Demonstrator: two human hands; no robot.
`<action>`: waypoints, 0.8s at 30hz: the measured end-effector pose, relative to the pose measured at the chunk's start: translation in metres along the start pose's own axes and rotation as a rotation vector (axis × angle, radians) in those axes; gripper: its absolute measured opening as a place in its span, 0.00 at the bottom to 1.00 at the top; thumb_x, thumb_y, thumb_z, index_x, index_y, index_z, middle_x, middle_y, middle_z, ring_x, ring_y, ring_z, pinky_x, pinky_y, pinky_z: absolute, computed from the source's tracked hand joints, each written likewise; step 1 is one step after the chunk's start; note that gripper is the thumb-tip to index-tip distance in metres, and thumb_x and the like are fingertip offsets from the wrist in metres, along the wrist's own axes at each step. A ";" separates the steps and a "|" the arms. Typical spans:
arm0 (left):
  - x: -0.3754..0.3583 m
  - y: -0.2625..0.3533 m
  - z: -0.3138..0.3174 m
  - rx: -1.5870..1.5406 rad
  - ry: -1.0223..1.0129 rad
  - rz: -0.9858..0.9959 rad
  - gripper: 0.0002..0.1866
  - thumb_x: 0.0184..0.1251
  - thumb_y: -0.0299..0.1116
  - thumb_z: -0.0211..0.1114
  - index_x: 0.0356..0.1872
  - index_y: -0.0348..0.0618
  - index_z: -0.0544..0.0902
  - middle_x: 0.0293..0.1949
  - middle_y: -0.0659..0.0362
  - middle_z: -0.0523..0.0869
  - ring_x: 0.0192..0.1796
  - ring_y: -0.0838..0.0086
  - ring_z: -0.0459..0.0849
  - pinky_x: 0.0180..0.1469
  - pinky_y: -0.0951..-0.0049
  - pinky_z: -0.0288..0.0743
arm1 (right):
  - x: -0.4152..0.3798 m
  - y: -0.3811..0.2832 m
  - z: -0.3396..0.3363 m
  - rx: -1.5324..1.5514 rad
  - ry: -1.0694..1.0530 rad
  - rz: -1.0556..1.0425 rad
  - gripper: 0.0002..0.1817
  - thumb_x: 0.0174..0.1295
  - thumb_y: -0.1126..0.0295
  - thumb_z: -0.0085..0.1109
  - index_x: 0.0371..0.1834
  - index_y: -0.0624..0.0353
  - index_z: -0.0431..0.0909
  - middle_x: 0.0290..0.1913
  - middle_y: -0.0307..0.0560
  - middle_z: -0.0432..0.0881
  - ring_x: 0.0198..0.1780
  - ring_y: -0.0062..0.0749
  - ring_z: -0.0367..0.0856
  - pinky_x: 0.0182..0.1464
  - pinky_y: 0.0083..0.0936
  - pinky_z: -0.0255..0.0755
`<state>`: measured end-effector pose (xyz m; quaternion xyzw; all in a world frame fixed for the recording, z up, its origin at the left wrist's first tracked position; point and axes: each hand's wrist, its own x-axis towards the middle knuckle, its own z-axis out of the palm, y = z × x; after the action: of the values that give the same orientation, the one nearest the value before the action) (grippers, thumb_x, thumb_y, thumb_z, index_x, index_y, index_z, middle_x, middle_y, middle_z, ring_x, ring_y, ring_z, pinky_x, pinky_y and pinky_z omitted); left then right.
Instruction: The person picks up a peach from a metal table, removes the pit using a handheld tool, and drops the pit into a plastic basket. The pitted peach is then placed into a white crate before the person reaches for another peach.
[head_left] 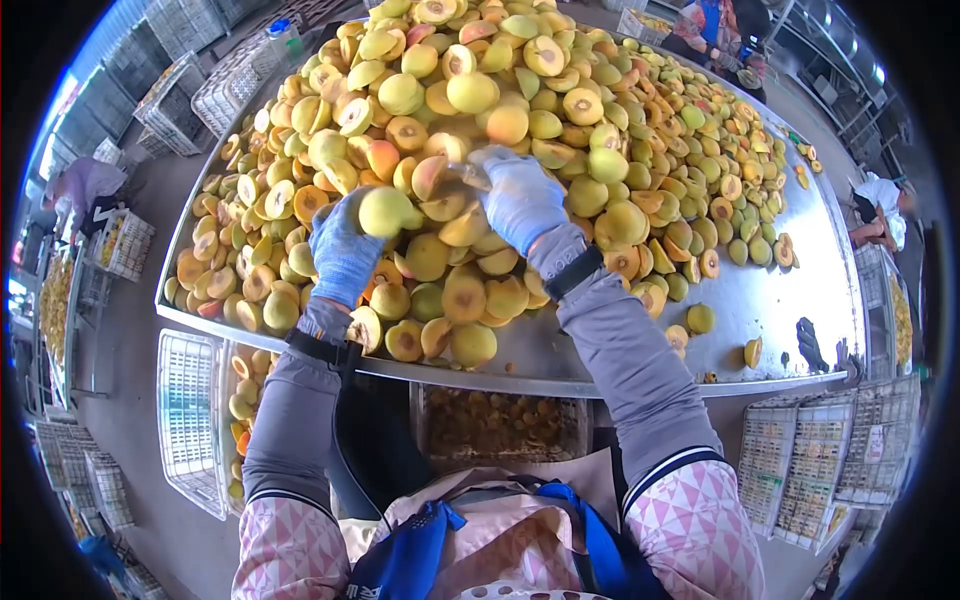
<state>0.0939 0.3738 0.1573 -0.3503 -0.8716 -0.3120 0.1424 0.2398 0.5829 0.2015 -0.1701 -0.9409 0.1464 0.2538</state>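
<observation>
A large heap of yellow-green peaches (pixel 470 93), many cut in half with stones or hollows showing, covers the metal table (pixel 790 320). My left hand (pixel 345 250), in a blue glove, is closed around a yellow-green peach (pixel 386 212) at the near side of the heap. Above the fruit and to the right is my right hand (pixel 520 200), also blue-gloved, its fingers drawn together. Something small and greyish sticks out from its fingertips towards the left, but blur hides what it is. Halved peaches lie just beneath both hands.
A white crate (pixel 192 415) with peach pieces beside it stands below the table's left front edge. Under the table is a crate of dark scraps (pixel 500 420). A dark glove (pixel 810 345) lies on the right. Stacked crates (pixel 835 455) stand lower right; other people work farther off.
</observation>
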 end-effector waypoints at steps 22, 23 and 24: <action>-0.033 0.012 -0.011 0.026 -0.093 0.231 0.33 0.57 0.41 0.73 0.65 0.48 0.74 0.62 0.53 0.80 0.65 0.56 0.73 0.68 0.58 0.64 | -0.078 0.032 -0.084 -0.049 0.220 0.320 0.11 0.65 0.60 0.55 0.43 0.49 0.84 0.47 0.50 0.82 0.49 0.51 0.81 0.51 0.44 0.75; -0.033 0.012 -0.010 0.013 -0.127 0.208 0.35 0.57 0.41 0.73 0.67 0.47 0.73 0.63 0.51 0.78 0.65 0.54 0.73 0.68 0.57 0.64 | -0.080 0.053 -0.082 -0.260 0.195 0.322 0.10 0.64 0.61 0.56 0.42 0.49 0.84 0.46 0.50 0.82 0.48 0.51 0.81 0.51 0.45 0.76; -0.032 0.015 -0.014 0.005 -0.149 0.217 0.35 0.57 0.41 0.73 0.67 0.47 0.73 0.64 0.50 0.77 0.66 0.53 0.72 0.68 0.57 0.64 | -0.081 0.070 -0.080 -0.466 0.168 0.323 0.09 0.63 0.63 0.56 0.41 0.49 0.84 0.46 0.50 0.81 0.48 0.51 0.82 0.51 0.45 0.76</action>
<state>0.1279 0.3566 0.1598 -0.4643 -0.8375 -0.2657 0.1113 0.3652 0.6287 0.2078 -0.3830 -0.8855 -0.0497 0.2583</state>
